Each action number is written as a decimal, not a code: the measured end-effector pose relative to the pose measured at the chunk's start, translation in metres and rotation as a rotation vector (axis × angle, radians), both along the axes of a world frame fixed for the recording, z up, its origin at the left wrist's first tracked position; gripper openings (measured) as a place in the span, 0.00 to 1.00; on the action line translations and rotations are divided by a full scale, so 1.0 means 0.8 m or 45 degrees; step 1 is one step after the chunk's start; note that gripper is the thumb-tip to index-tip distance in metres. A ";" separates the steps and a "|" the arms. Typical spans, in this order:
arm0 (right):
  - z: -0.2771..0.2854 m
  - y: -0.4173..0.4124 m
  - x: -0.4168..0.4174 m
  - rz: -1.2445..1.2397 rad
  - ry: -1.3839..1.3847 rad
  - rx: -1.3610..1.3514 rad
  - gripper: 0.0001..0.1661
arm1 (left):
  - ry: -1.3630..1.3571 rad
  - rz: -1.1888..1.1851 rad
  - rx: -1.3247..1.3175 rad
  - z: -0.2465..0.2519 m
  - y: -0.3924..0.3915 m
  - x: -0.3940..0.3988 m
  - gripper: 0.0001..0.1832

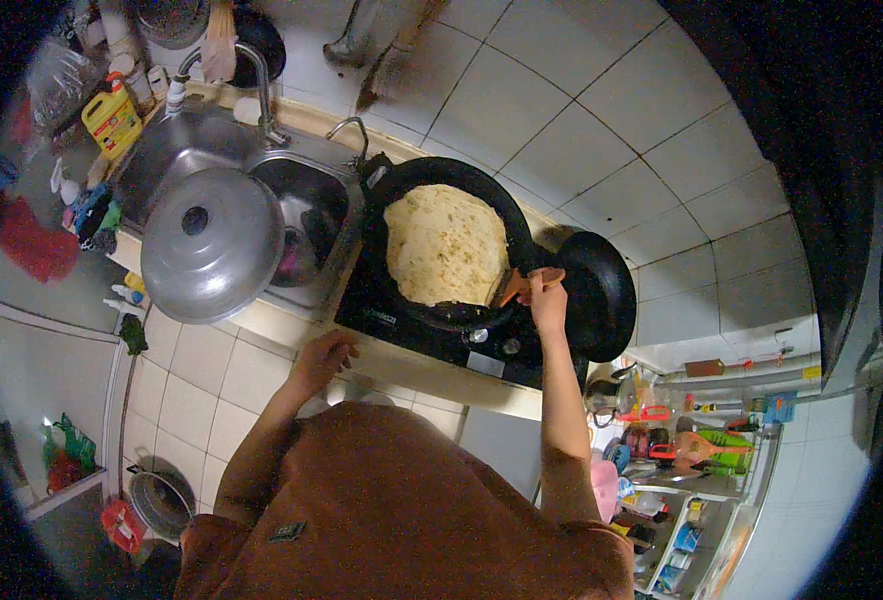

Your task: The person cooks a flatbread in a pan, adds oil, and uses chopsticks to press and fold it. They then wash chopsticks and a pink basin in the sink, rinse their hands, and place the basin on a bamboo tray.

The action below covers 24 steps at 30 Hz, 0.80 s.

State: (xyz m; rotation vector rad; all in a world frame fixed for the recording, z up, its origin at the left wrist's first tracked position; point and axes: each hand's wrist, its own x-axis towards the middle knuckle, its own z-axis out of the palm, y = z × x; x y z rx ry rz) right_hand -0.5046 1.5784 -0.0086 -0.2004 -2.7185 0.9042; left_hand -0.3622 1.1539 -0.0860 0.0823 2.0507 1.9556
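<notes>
A large pale flatbread (447, 244) with browned specks lies in a black wok (512, 199) on the gas stove (374, 319). My right hand (546, 300) grips a brown wooden spatula (515, 286), its blade at the lower right edge of the bread. Whether the blade has slid under the bread is hard to tell. Close to the counter's front edge, my left hand (327, 364) hangs with loosely curled fingers and holds nothing. A domed metal lid (212, 244) with a black knob rests over the sink, left of the wok.
A second black pan (599, 296) stands at the right of the stove, near the tiled wall (539, 112). Behind the lid is a double steel sink (186, 154) with a curved faucet (263, 90). Shelves (711, 525) with bottles and packets are at the right. A metal pot (160, 495) sits on the floor.
</notes>
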 end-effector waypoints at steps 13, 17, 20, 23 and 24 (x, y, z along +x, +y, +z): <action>0.032 -0.042 0.002 -0.129 -0.014 0.145 0.18 | -0.035 -0.019 0.011 0.008 0.007 0.013 0.10; 0.026 -0.049 0.000 -0.060 -0.156 0.002 0.15 | -0.072 0.014 0.095 0.002 0.003 0.017 0.10; 0.040 -0.034 -0.007 -0.215 0.066 -0.045 0.15 | -0.047 0.026 0.059 0.000 0.000 0.020 0.10; 0.052 -0.009 -0.016 -0.309 0.214 -0.069 0.19 | -0.062 0.039 0.028 0.004 -0.003 0.021 0.10; 0.049 -0.006 -0.020 -0.332 0.161 0.027 0.19 | -0.081 0.041 0.026 0.006 -0.003 0.020 0.10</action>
